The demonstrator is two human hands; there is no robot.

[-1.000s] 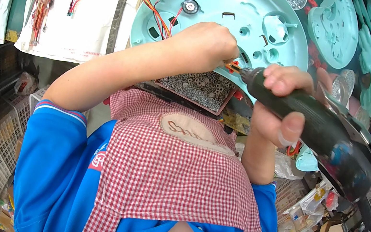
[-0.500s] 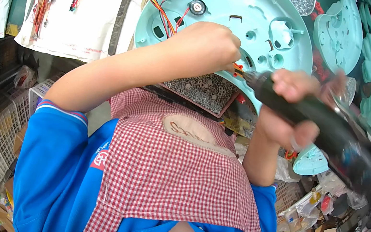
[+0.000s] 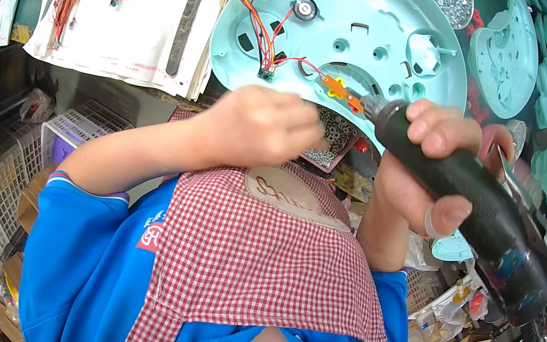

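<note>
I list: right hand (image 3: 405, 192) wrapped around black screwdriver (image 3: 485, 212), tip at orange strip (image 3: 340, 93) by teal shell (image 3: 324, 32)'s near edge. Left hand (image 3: 266, 127) blurred, curled beside that edge, contents I cannot tell; open gap between it and the screwdriver.

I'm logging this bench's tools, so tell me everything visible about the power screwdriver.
The power screwdriver has a long, dark, rounded body, seemingly plastic, with bluish patches toward its rear and a shiny metal strip alongside. The right grip wraps its front part. It slants across the picture, its grey nose up-left at the orange wired piece over the turquoise shell; contact is unclear.
</note>
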